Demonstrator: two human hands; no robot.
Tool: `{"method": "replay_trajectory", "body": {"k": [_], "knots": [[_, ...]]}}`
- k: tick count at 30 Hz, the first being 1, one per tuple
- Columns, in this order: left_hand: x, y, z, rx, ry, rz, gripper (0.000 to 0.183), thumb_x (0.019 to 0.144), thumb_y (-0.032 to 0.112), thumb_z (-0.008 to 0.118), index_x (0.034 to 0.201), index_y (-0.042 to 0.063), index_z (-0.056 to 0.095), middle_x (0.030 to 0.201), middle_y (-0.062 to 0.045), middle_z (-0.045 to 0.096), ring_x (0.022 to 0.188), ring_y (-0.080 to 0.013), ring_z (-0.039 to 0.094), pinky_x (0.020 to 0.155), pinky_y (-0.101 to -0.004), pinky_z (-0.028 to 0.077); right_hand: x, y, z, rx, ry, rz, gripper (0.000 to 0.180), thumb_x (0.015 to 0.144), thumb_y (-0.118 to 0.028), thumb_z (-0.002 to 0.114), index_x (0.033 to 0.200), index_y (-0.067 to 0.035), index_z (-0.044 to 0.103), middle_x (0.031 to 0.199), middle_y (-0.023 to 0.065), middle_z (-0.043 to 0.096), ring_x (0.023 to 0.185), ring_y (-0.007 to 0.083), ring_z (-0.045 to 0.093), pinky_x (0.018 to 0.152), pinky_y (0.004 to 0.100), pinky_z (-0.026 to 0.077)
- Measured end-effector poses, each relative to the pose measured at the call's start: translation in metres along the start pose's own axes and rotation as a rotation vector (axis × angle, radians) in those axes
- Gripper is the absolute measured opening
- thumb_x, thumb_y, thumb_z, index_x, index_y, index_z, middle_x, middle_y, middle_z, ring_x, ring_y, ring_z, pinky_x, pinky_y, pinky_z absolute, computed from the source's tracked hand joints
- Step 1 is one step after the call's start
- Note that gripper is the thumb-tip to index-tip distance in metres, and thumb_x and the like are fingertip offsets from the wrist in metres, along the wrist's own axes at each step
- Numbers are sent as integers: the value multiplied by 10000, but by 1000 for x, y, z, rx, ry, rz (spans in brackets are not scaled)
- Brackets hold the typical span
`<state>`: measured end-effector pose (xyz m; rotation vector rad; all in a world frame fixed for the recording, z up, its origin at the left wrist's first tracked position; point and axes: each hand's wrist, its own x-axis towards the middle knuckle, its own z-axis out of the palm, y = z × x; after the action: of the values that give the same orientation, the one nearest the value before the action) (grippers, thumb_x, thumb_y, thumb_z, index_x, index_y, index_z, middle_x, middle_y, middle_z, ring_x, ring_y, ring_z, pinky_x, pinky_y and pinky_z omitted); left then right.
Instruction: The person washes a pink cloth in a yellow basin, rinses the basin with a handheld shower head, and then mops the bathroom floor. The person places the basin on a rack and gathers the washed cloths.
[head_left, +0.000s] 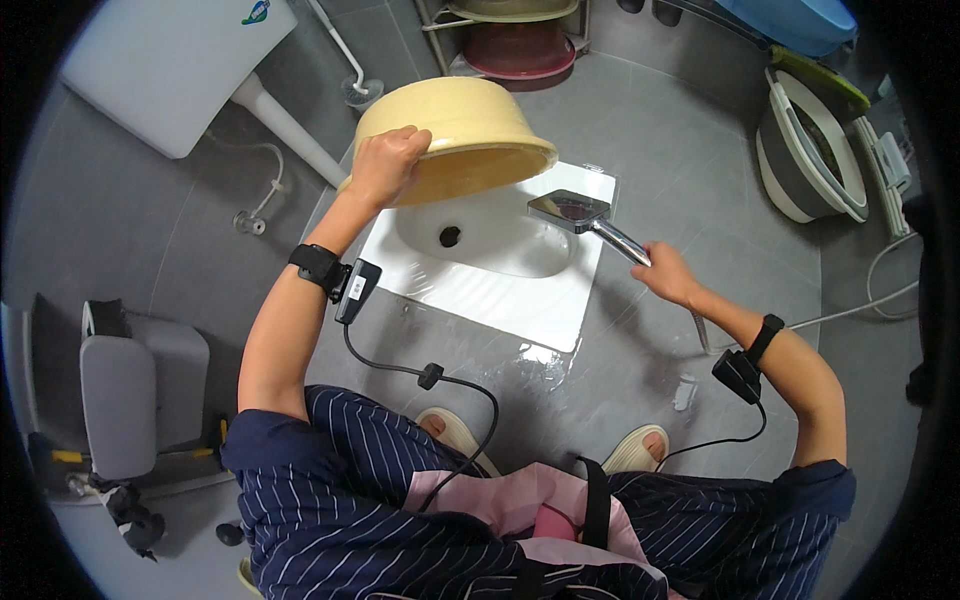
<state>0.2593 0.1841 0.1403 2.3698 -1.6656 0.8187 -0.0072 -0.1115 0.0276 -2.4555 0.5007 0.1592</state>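
My left hand (388, 163) grips the rim of a yellow plastic basin (457, 112), which is tilted on its side above the far left part of a white squat toilet (480, 292). The handle of a chrome hand shower (619, 241) is held in my right hand (669, 276). The shower's square head (570, 207) hangs over the right end of the toilet bowl, right of the basin and apart from it. I cannot tell whether water is flowing from it. Wet patches show on the toilet's near edge and the grey floor tiles.
A white cistern (180, 60) and its pipe (292, 131) are at upper left, beside a toilet brush (360, 82). Behind stands a rack with a dark red basin (517, 52). A grey-and-white collapsible tub (795, 165) leans at right. The shower hose (847, 309) trails right; wrist-device cables hang near my knees.
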Motion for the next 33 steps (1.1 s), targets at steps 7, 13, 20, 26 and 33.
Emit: {"method": "replay_trajectory", "body": {"k": [7,13,20,26,33], "knots": [[-7,-2,2,22,-85,15,150,584,28,570,676,74,462,641,-75,523,608,-280,559,516,-384,441,2,-9,0,-52,-8,37,274,674,-192,597,803,50,592,723,236,588,718,360,593,655,403,460],[-7,0,5,38,-119,13,153,585,31,576,683,74,466,653,-74,531,626,-273,570,527,-382,450,1,-13,-3,-51,-45,41,271,679,-178,593,812,58,592,748,240,591,746,357,595,671,402,461],[-4,2,8,23,-116,35,156,588,21,568,694,78,468,665,-70,533,634,-274,570,530,-383,450,0,-12,-4,-85,-35,25,276,676,-176,594,829,54,593,755,239,593,745,354,598,677,400,461],[-2,5,9,22,-124,36,143,596,16,559,692,78,474,664,-67,534,634,-272,571,530,-381,451,3,-9,-3,-68,-47,54,290,676,-181,596,846,54,595,772,235,599,756,352,600,689,397,465],[-1,7,12,21,-147,35,118,604,22,555,684,75,485,667,-71,541,631,-273,571,530,-375,453,6,-4,-3,-66,-32,64,301,670,-197,603,844,49,602,782,236,602,770,351,601,698,397,467]]}}
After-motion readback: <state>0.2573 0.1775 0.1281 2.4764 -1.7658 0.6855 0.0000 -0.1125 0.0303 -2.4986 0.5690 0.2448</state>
